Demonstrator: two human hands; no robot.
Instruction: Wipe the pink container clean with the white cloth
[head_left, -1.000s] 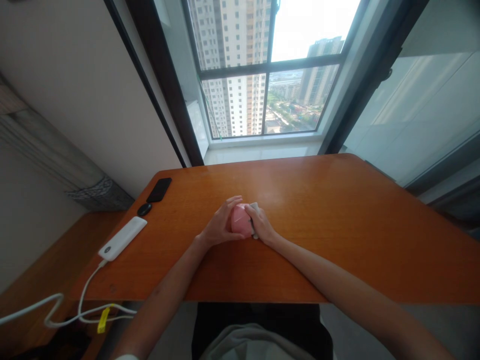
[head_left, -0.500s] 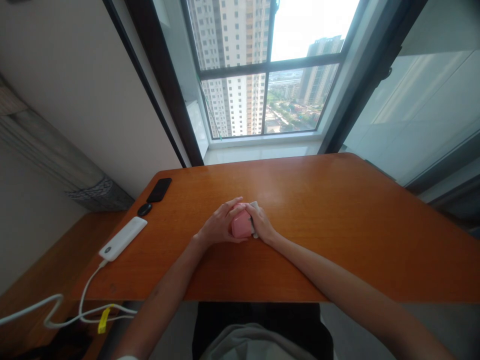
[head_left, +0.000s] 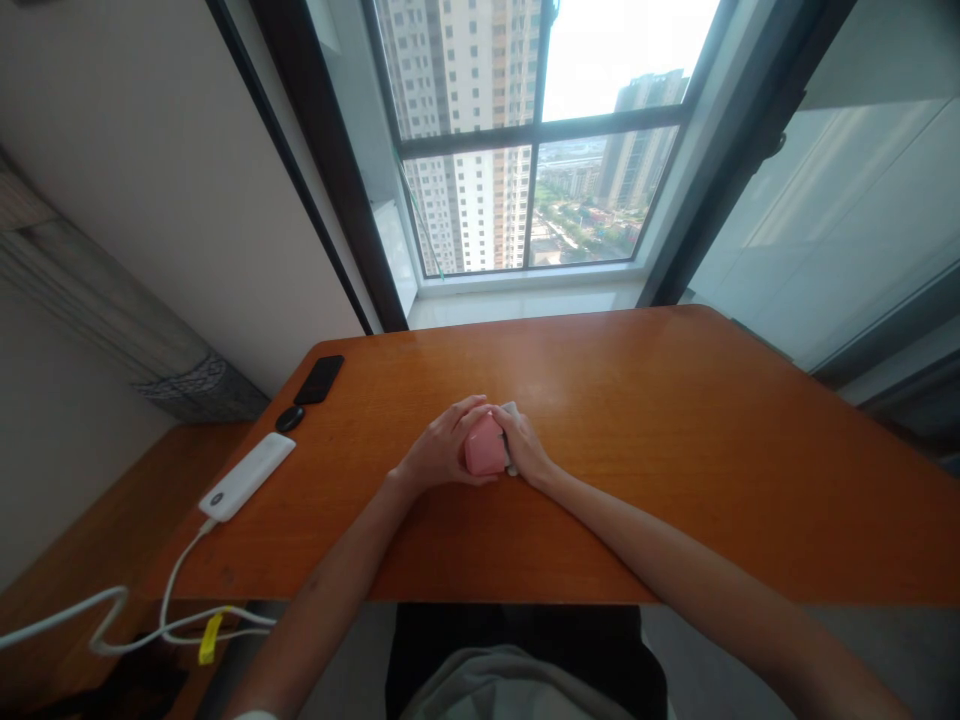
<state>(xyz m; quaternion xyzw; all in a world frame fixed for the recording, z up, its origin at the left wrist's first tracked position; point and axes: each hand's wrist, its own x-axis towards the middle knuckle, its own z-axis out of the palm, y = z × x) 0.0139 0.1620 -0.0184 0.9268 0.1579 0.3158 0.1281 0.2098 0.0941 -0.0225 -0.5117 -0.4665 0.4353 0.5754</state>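
The left hand [head_left: 442,445] and right hand [head_left: 526,447] grip a rounded pink plastic case [head_left: 485,447] narrowly between them, a pale grey piece [head_left: 511,408] at its far side, just above an orange wooden tabletop [head_left: 637,400]; any next move calls for loosening those fingers first.

The right hand [head_left: 526,448] hides most of the pale grey object [head_left: 511,409].

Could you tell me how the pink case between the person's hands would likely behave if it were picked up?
The pink case looks smooth, so it may be slippery. Its rounded shape suggests it could rock on the wooden table. The left hand and right hand nearly enclose it, so it is probably light.
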